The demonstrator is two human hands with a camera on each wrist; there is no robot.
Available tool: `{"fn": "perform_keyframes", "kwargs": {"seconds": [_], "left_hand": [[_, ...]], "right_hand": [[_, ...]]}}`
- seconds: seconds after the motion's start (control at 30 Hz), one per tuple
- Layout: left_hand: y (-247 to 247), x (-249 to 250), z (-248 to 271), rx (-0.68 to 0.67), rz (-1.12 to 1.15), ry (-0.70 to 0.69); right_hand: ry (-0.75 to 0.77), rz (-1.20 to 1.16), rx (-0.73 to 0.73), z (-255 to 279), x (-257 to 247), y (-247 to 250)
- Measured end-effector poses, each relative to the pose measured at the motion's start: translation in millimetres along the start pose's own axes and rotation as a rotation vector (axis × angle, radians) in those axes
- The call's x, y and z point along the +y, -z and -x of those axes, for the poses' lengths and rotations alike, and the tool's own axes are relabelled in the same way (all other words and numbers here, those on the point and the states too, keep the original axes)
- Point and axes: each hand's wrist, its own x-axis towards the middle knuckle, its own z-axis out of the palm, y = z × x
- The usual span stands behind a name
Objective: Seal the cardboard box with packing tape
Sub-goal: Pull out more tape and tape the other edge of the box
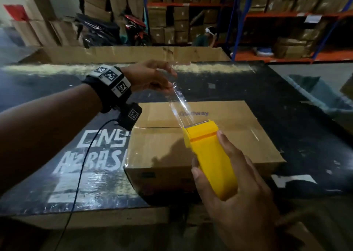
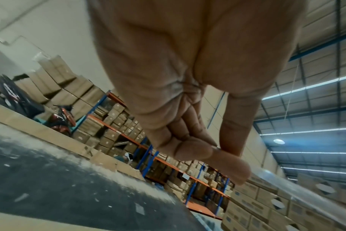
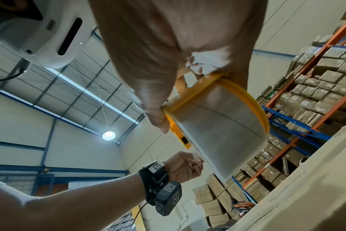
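Pinching glossy clear tape [image 1: 179, 99] in my left grip [image 1: 152, 78]; right grip [image 1: 235, 178] wrapped round the smooth yellow dispenser [image 1: 208, 155] above the matte brown box [image 1: 238, 136].

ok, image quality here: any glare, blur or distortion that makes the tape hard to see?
Head view: the clear tape strip shows mainly by a white glint; the table throws glare; shelves behind are soft and bowed. Left wrist view: the left hand fills the frame, tape a hazy streak. Right wrist view: backlit by a ceiling lamp, yet the yellow dispenser reads clearly.
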Motion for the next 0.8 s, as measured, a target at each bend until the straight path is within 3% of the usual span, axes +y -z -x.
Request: {"fn": "perform_keyframes", "kwargs": {"seconds": [0.3,0.5,0.8], "left_hand": [[117.9,-87.9,-61.6,-0.009,-0.07,0.007],[134.1,-132.6,-108.8,-0.095,-0.072,0.031],[136.2,-189.3,-158.7,-0.194,-0.058,0.112]], "right_hand": [[-0.127,0.057,-0.039,-38.4,-54.0,-134.0],[-0.271,0.088,-0.096,-58.2,-68.9,-187.3],[-0.391,0.114,-0.148,-83.2,-76.5,-229.2]]}}
